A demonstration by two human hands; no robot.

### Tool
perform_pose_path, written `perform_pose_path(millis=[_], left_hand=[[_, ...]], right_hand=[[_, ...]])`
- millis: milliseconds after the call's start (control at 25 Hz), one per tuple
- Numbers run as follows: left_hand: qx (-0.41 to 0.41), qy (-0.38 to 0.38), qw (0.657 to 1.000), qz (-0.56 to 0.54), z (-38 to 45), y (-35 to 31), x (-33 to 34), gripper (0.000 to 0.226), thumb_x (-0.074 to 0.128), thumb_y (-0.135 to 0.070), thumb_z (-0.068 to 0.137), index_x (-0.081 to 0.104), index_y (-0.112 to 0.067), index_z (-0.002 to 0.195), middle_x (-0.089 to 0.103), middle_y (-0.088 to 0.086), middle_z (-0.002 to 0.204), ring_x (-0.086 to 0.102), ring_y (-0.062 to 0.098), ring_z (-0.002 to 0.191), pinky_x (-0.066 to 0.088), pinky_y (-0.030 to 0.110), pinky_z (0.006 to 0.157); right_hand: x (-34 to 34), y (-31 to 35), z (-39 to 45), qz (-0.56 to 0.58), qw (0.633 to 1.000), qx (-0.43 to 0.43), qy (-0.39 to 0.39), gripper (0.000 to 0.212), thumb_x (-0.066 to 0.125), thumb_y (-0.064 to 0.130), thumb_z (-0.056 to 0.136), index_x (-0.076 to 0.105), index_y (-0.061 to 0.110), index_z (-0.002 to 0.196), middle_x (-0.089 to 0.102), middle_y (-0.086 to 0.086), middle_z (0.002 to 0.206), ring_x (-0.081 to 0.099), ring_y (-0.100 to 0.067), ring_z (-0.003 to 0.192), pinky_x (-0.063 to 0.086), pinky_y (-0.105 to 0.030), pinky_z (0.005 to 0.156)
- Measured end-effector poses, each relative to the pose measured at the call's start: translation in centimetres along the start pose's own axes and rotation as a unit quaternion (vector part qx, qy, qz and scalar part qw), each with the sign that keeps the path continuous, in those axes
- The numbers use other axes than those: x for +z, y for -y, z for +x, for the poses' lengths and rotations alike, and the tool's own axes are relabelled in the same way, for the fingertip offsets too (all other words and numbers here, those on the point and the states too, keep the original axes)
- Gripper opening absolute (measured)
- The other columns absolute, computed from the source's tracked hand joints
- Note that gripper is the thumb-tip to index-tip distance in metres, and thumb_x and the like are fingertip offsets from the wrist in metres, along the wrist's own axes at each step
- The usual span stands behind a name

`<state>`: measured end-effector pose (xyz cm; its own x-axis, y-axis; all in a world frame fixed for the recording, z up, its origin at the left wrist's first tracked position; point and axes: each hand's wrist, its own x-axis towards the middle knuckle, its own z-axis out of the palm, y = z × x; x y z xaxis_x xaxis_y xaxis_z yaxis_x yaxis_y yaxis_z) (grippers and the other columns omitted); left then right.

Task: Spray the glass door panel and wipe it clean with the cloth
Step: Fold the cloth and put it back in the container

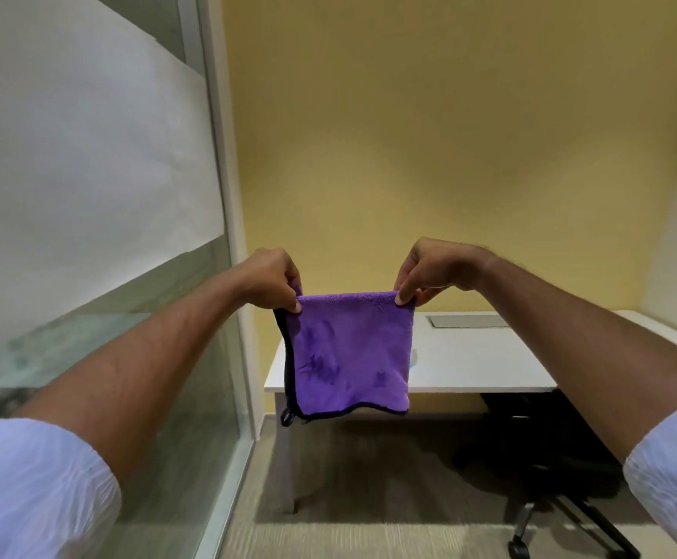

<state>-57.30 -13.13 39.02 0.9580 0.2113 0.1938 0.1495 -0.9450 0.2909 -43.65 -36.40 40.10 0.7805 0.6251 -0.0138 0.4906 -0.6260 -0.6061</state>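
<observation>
Left hand (273,281) and right hand (433,272) pinch the hanging cloth's (351,353) top corners.

desk (470,369): white | recessed grey panel (469,320) (rear) | floor (369,534): chair (550,457)

Both arms reach forward, sleeves rolled above the elbows. The left hand (273,281) and right hand (433,270) are level, each pinched shut, knuckles up.

Office: white desk (470,357), swivel chair (538,457), glass partition (87,195).
</observation>
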Motion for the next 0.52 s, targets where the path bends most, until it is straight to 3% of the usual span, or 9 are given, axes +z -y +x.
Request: perform_pose_path(millis=[120, 400, 520], left_hand=[[0.029, 0.008, 1.0, 0.008, 5.7, 1.4, 0.8, 0.012, 0.079, -0.016, 0.073, 0.075, -0.016, 0.084, 0.064, -0.001, 0.072, 0.053, 0.007, 0.064, 0.038, 0.02, 0.051], [0.084, 0.023, 0.996, 0.01, 16.8, 3.5, 3.4, 0.015, 0.075, -0.012, 0.076, 0.065, -0.023, 0.074, 0.065, -0.005, 0.076, 0.053, 0.002, 0.067, 0.036, 0.019, 0.05], [0.089, 0.025, 0.996, 0.009, 21.0, 3.8, 4.4, 0.016, 0.075, -0.012, 0.074, 0.064, -0.024, 0.071, 0.064, -0.007, 0.072, 0.053, 0.001, 0.065, 0.036, 0.02, 0.05]], right_hand=[[-0.8, -1.1, 4.1, 0.002, 1.0, 0.021, -0.01, 0.008, 0.08, -0.001, 0.074, 0.078, 0.005, 0.079, 0.074, -0.005, 0.068, 0.07, -0.015, 0.068, 0.062, -0.028, 0.071], [-2.2, -4.4, 12.9, 0.003, 0.998, 0.047, -0.034, 0.011, 0.079, -0.003, 0.076, 0.075, 0.008, 0.077, 0.072, -0.001, 0.062, 0.07, -0.014, 0.067, 0.059, -0.022, 0.06], [-3.0, -6.4, 16.9, 0.001, 0.998, 0.048, -0.033, 0.012, 0.08, -0.002, 0.075, 0.075, 0.009, 0.075, 0.072, 0.001, 0.061, 0.07, -0.015, 0.068, 0.061, -0.026, 0.065]])
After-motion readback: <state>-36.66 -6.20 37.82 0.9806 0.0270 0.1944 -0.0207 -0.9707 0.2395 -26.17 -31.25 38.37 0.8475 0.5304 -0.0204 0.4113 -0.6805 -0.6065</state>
